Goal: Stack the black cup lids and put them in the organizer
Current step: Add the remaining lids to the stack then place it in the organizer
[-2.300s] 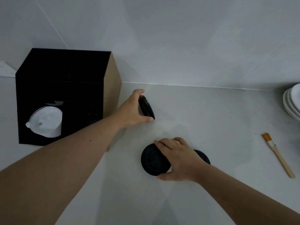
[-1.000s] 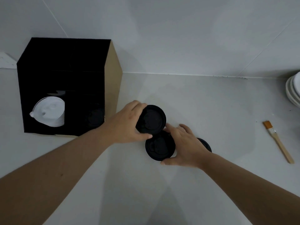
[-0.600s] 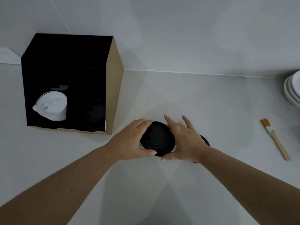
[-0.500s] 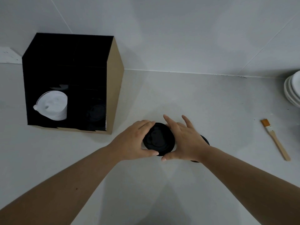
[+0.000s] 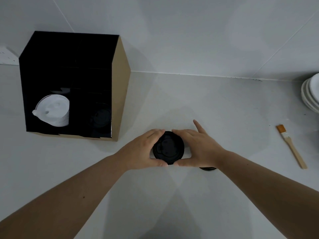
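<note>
A small stack of black cup lids point(image 5: 168, 147) rests on the white counter in front of me. My left hand point(image 5: 143, 150) cups its left rim and my right hand point(image 5: 196, 147) cups its right rim, thumbs nearly touching at the near edge. Under my right wrist only the edge of another black lid point(image 5: 208, 168) shows. The organizer point(image 5: 119, 94), a black box with brown cardboard sides, stands at the left. Its lower left slot holds white lids point(image 5: 53, 111); the lower right slot holds dark lids point(image 5: 101, 116), barely visible.
A wooden-handled brush point(image 5: 291, 145) with orange bristles lies on the counter to the right. Stacked white plates point(image 5: 310, 95) stand at the far right edge. The white wall runs behind the counter.
My left hand carried a black lid from near the organizer and set it on the lid under my right hand. Both hands now close around the stack.
</note>
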